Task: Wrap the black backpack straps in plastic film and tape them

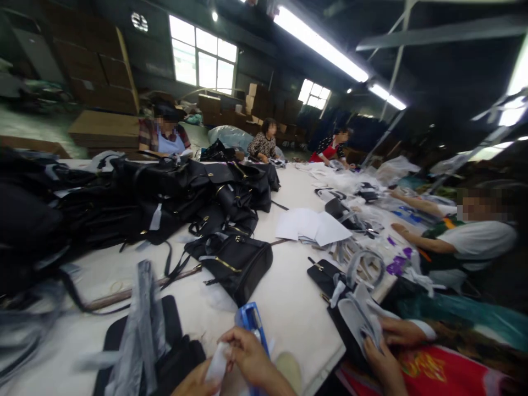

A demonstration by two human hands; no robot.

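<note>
Item: white paper slip (pixel 217 364), at the near edge of the table (pixel 289 297), pinched between left hand (pixel 196 384) and right hand (pixel 248 355), long axis pointing away from that edge; blue tool (pixel 248 320) just beyond the right hand.

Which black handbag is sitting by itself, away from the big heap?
The handbag with the gold zip, mid-table just beyond the blue tool by your right hand; the other handbags are heaped together farther left.

Dim hall, glaring ceiling tubes (pixel 319 41) and windows (pixel 204 55); edges stretched, foreground motion-blurred.
</note>
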